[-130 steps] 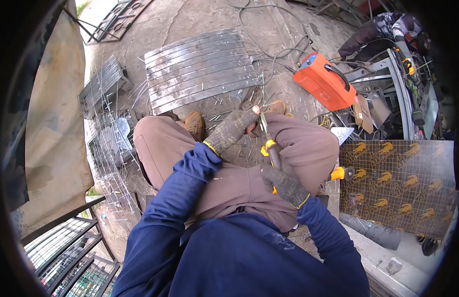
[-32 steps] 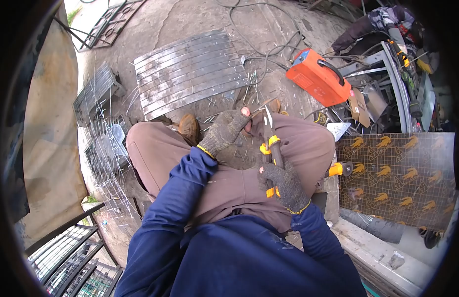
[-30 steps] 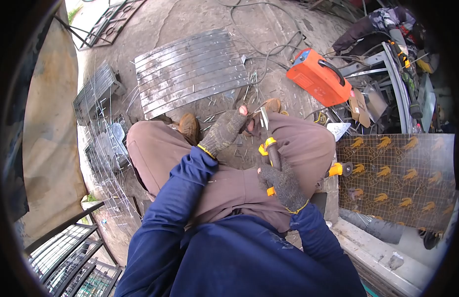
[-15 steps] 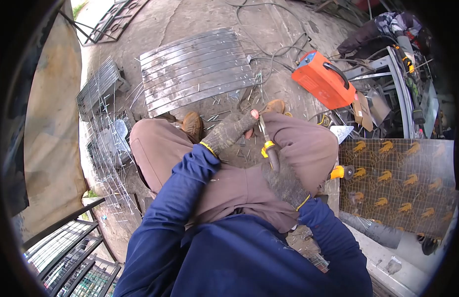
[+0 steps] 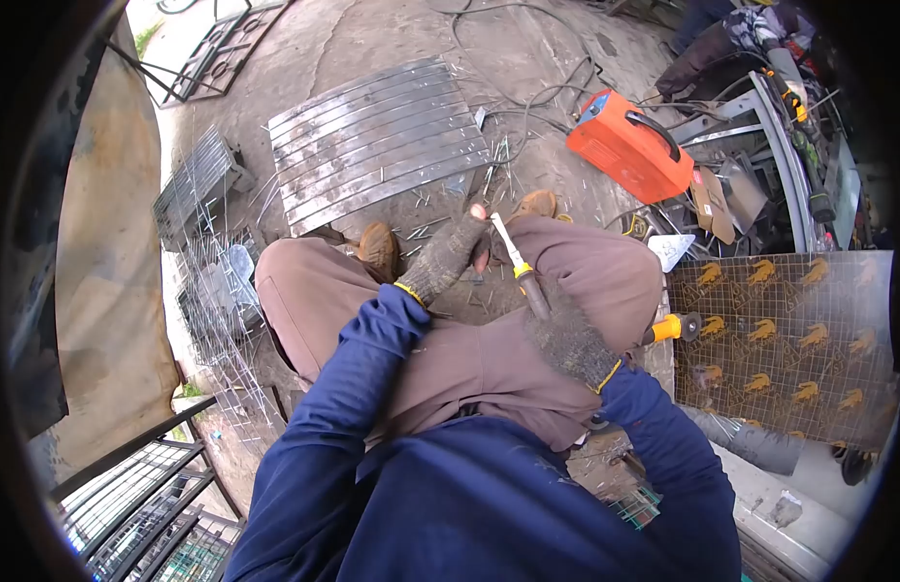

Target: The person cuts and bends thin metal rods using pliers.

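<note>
Your right hand (image 5: 571, 339) is clenched round the handles of the pliers (image 5: 521, 274), which you hold over your lap between your knees. Your left hand (image 5: 450, 252) pinches its fingertips at their nose, on what I cannot tell. You seem mid-snip. The next squeeze calls for steady fingers, kept off the nose.

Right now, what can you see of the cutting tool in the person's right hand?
The cutting tool is a hand tool with a pale metal head, a yellow collar and dark grips. The gloved right hand is closed round the grips, hiding their ends. The tool slants up and away from the body over the brown trousers. Its tip lies by the fingertips of the gloved left hand; whether they touch is unclear.
</note>
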Action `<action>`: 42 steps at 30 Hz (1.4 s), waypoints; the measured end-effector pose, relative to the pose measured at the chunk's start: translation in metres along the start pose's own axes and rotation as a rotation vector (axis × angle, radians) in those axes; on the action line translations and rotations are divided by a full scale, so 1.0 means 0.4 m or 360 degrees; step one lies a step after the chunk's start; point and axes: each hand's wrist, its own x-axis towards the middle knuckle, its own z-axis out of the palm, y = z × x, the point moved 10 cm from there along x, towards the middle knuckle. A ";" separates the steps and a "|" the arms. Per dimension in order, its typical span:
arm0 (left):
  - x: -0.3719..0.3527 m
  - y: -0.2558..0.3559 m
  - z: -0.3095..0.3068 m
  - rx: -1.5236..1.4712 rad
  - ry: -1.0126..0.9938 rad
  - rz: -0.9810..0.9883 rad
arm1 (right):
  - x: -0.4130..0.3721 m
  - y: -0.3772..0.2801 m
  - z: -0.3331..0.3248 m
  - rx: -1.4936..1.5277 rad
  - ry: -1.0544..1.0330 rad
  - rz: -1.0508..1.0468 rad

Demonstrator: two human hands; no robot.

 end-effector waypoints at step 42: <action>-0.010 0.045 -0.052 -0.0008 0.0361 0.0262 | -0.048 -0.189 0.186 0.3625 -0.0732 0.0916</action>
